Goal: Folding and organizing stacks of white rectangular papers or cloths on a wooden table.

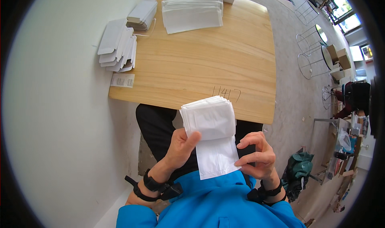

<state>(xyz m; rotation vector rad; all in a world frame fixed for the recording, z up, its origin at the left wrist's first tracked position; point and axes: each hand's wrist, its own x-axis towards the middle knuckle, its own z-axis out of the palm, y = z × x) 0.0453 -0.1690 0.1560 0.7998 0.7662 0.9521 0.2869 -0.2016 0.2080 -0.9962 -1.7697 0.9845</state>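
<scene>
A stack of flat white paper bags (211,117) is gripped along its left side by my left hand (179,149), with the thumb laid across the front. From beneath the stack's near edge one flat white bag (216,159) hangs down over my lap. My right hand (260,156) pinches that bag near its lower right corner, fingers curled. The stack's far end overlaps the near edge of the wooden table (208,63) in view.
On the table's far side lies a larger pile of white paper bags (192,13). Folded white cartons (116,47) and more cartons (142,13) line the left edge by the wall (60,87). Wire-legged stools (321,33) and a dark green bag (298,168) stand to the right.
</scene>
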